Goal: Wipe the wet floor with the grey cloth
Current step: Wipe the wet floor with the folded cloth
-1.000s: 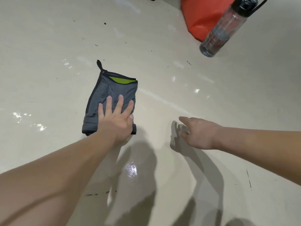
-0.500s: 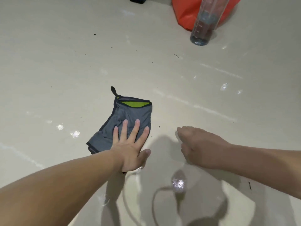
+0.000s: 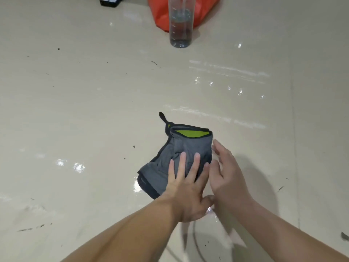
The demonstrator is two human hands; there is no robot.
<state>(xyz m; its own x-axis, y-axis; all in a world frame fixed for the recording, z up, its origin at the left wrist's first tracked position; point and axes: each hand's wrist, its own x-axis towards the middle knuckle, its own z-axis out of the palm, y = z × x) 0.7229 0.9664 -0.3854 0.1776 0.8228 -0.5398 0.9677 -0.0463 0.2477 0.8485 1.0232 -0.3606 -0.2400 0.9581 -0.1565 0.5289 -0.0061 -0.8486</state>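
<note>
The grey cloth (image 3: 181,148), folded, with a black edge, a small loop and a green inner patch, lies on the beige floor (image 3: 94,110). My left hand (image 3: 187,186) presses flat on its near part, fingers straight and spread. My right hand (image 3: 224,173) is at the cloth's right edge with fingers extended, right beside my left hand; whether it touches the cloth I cannot tell. Wet streaks and shiny drops (image 3: 226,87) show on the floor to the right and beyond the cloth.
A clear water bottle (image 3: 181,25) stands at the back centre in front of an orange bag (image 3: 162,14). A dark flat object (image 3: 110,1) lies at the top left edge. More wet glints (image 3: 75,166) sit left of the cloth.
My right hand has moved left from the bare floor to the cloth's right edge and opened its fingers. The left hand still presses the cloth, and the view has shifted.
</note>
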